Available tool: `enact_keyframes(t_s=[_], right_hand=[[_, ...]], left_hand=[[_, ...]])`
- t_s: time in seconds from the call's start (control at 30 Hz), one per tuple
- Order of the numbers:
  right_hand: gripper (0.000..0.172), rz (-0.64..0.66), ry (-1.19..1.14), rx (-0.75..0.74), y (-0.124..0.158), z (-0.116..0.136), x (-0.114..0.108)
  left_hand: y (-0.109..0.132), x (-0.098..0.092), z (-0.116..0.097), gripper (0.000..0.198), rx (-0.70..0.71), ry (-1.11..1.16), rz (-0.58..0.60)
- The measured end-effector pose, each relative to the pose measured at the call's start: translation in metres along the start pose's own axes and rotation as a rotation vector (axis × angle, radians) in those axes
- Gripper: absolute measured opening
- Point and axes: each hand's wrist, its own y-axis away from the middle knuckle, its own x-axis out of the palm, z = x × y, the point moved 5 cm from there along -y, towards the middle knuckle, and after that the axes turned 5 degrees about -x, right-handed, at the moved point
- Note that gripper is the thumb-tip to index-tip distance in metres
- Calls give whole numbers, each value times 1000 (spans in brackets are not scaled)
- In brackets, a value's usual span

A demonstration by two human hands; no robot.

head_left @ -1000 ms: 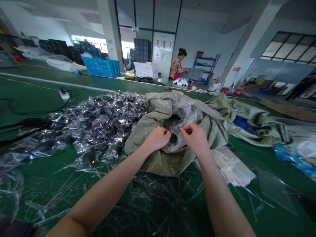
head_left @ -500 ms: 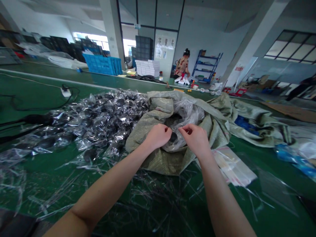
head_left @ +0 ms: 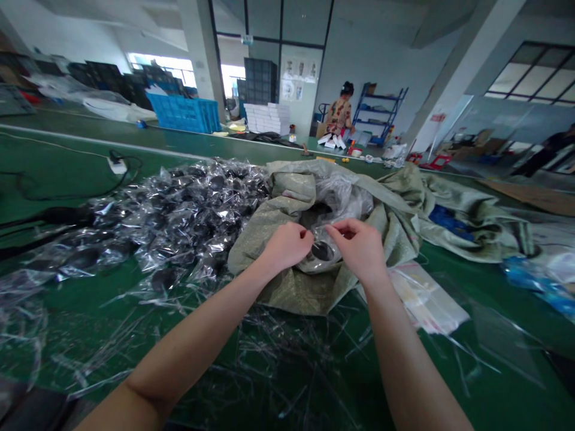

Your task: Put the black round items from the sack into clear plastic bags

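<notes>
Both hands are raised over the mouth of a woven olive sack (head_left: 309, 293), fingers pinched and close together. Between them hangs a small clear plastic bag (head_left: 333, 244) with a round black piece (head_left: 320, 250) in it. My left hand (head_left: 287, 244) is closed at the bag's left side, its fingertips partly hidden. At the right side, my right hand (head_left: 359, 246) pinches the clear film between thumb and forefinger. A crumpled clear liner (head_left: 345, 197) lines the sack behind them.
Left of the sack lies a heap of black pieces in clear bags (head_left: 188, 215). Flat clear bags (head_left: 429, 296) lie to the right. Plastic strips (head_left: 287, 359) litter the green table. Farther back are a blue crate (head_left: 184, 112), white boxes (head_left: 267, 118) and a person (head_left: 339, 115).
The round black piece now shows more fully between my hands. My right hand has shifted slightly, its fingers still pinched. The person at the back has straightened a little.
</notes>
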Motion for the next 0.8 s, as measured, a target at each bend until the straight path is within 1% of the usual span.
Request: enact_keyframes(t_s=[0.07,0.13,0.23,0.3,0.4,0.53,0.6,0.7,0.8], right_hand=[[19,5,9,0,0,0,1],[18,-2,17,-2,0,1,0],[19,-61,-3,1,1,4,-5],[19,-78,-14,0,1,6,-8],[19,-58,-15,-8,2,8,-8],[16,-1,5,-18,2,9,-6],[15,4,16,-15,2,11,-5],[15,30,13,-27,3,16,-2],[13,73,43,-50,4,21,1]], left_hand=[[-2,-1,1,35,-3,27,-22],[-2,-1,1,35,4,33,-19],[-2,-3,0,34,20,21,-14],[-1,-5,-1,34,15,27,-12],[0,-8,-2,36,-1,63,-25],[1,-6,-1,34,-38,61,7],[0,-5,0,34,-35,18,11],[0,-5,2,35,5,-119,17],[1,-10,3,30,28,-224,-14]])
